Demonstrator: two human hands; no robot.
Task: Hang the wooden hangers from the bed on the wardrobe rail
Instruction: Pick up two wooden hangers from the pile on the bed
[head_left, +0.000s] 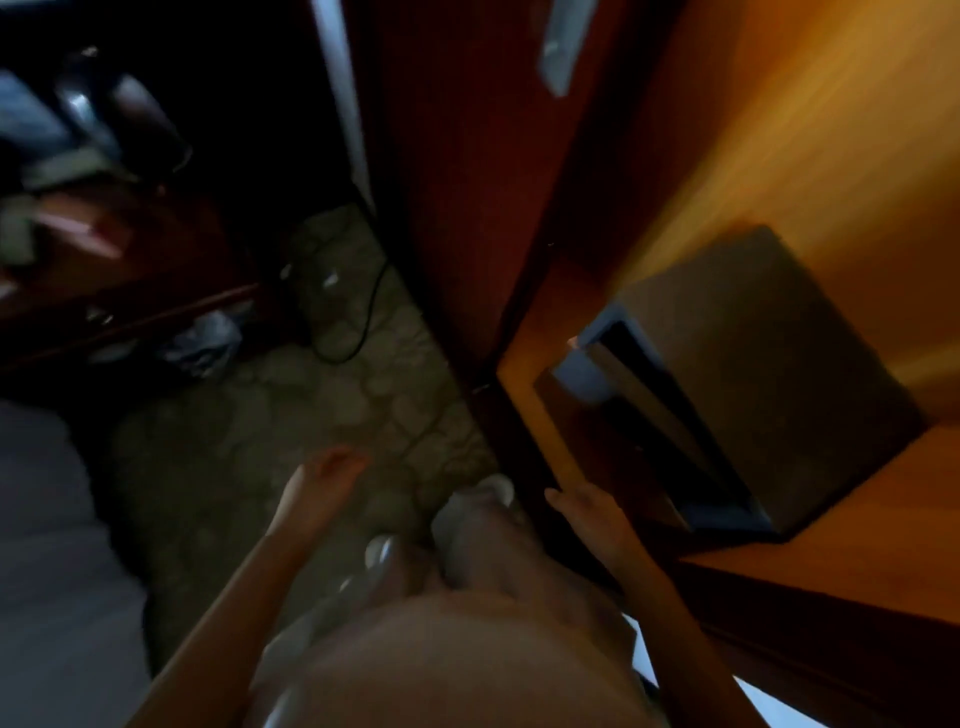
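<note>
Right grip flanks wardrobe edge; left grip overhangs carpet.

The wardrobe shelf is carrying a grey safe with its door hanging open. The patterned floor is bearing a black cable and a crumpled plastic bag. The bed is showing pale and blurred.

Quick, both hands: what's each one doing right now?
Left hand: open, fingers loosely curled, holding nothing.
Right hand: open, fingers straight, holding nothing.
</note>
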